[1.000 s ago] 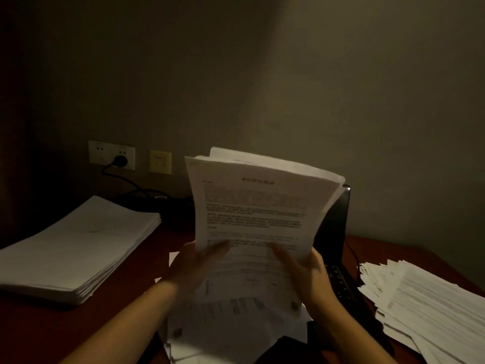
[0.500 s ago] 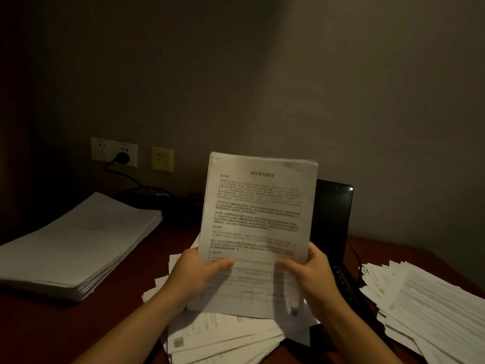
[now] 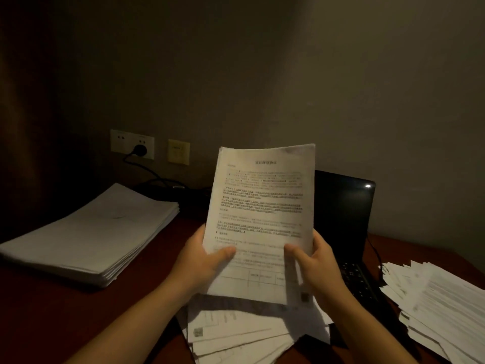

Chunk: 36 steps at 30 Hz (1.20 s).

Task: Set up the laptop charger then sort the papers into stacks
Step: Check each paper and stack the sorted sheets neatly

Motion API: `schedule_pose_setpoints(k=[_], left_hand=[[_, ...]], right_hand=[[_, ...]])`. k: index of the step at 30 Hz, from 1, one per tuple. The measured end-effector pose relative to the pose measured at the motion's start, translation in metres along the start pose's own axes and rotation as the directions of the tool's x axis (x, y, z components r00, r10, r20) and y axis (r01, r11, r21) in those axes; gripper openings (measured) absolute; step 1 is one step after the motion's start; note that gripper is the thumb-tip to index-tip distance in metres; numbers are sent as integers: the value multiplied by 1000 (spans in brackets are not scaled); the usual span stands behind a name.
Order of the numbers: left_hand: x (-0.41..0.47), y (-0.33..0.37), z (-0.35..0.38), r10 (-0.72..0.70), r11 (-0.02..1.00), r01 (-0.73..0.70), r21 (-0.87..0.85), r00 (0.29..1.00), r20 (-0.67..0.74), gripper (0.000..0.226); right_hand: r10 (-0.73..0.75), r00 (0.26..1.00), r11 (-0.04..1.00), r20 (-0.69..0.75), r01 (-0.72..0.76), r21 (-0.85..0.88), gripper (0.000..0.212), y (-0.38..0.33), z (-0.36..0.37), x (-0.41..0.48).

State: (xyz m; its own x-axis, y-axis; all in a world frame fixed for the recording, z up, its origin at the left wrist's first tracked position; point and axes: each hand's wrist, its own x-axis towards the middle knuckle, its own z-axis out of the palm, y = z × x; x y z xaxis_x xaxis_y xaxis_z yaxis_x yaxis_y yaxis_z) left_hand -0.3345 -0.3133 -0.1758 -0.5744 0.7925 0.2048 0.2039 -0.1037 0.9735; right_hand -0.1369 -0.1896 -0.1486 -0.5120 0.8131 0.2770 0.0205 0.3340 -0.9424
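The dark red desk (image 3: 47,319) is spread across the whole lower view. On its left side a tall, squared-off stack of papers (image 3: 89,232) is laid flat. At the right edge a loose pile of printed sheets (image 3: 441,306) is fanned out untidily, well apart from that neat stack. At the back, between the two, the black laptop (image 3: 343,206) is stood open, screen dark. And in the middle, a sheaf of printed pages (image 3: 262,206) is held upright above the desk, in front of the laptop's left half, text turned to the camera. Beneath it a scattered fan of more sheets (image 3: 244,334) is left lying at the desk's near edge. Now the hands: the sheaf's lower left edge is gripped by the left hand (image 3: 202,258), thumb pressed flat across the front page, fingers hidden behind. The lower right edge is gripped the same way by the right hand (image 3: 317,264), thumb laid on the front, fingers tucked out of sight at the back. On the wall at the left a white socket plate (image 3: 131,143) is seen, a small yellow wall plate (image 3: 178,151) fixed just beside it. A black plug (image 3: 140,150) is pushed into the socket, its cable (image 3: 149,172) trailed down to the back of the desk and lost in the dark.
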Motion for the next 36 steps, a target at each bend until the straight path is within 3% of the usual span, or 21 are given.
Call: schedule_pose_setpoints(k=[4,8,11,17,21,28,31,33,34,36], left_hand=[[3,4,-35,17,998,-22,-60,997,-80,83],[3,11,-81,33,999,-34,-19,998,-54,72],[2,14,-120,0,1000,0,-2,999,-39,67],[9,16,-208,-189,979,191,70,981,-38,67],[14,14,-262,-293,944,302,135,952,-89,78],[32,-4,-307,-241,868,280,410,960,-146,74],[43,-9,-314,-207,811,253,528,967,-146,76],[50,-14,-318,-205,759,247,603,969,-139,77],[52,-17,-320,-214,713,249,655,967,-135,76],[54,-25,-319,-244,604,262,753,960,-138,71]], right_hand=[[-12,1000,1000,24,12,-9,29,-10,30,6],[-44,999,999,1,44,-26,46,-19,70,11],[16,1000,998,17,-17,55,61,-21,106,17],[157,969,965,191,-192,178,48,-27,178,23],[209,935,954,286,-260,152,48,-31,220,27],[250,912,956,326,-285,65,51,-26,263,41],[260,914,964,312,-265,-28,59,-19,275,52],[199,932,957,303,-118,-265,68,-13,282,56],[143,934,893,327,21,-450,64,-11,285,56],[75,913,619,400,272,-737,39,-7,290,54]])
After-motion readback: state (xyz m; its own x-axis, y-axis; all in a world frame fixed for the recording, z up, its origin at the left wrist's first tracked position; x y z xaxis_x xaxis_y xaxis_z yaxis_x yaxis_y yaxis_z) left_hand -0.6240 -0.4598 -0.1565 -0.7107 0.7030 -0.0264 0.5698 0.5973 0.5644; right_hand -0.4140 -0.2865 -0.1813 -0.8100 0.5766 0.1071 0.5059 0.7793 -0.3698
